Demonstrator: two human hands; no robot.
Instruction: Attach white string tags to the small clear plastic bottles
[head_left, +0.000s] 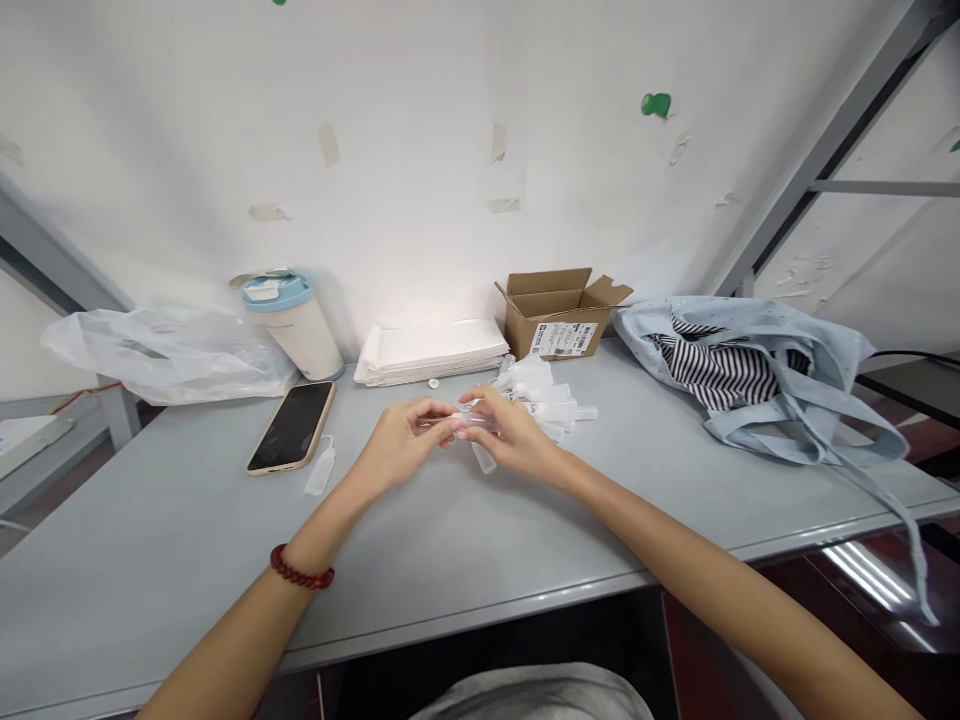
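My left hand [409, 435] and my right hand [506, 430] meet above the middle of the grey table [465, 550]. Between their fingertips they pinch a small translucent plastic piece [468, 419], partly covered by the fingers; its exact kind cannot be made out. Just under the right hand, a translucent plastic bottle [484, 458] pokes out. Behind that hand lies a pile of small squeeze bottles [531, 380] in cloudy plastic. Left of the left hand, one thin-necked squeeze bottle [321, 472] lies apart, beside a phone [292, 427]. A small white round piece [433, 383] sits farther back.
Along the wall stand a stack of white envelopes or sheets [435, 350], an open cardboard box [559, 315] and a blue-lidded cup [289, 325]. A crumpled plastic bag [172, 355] lies at the left, a light blue cloth bag [750, 360] at the right, its strap hanging over the edge.
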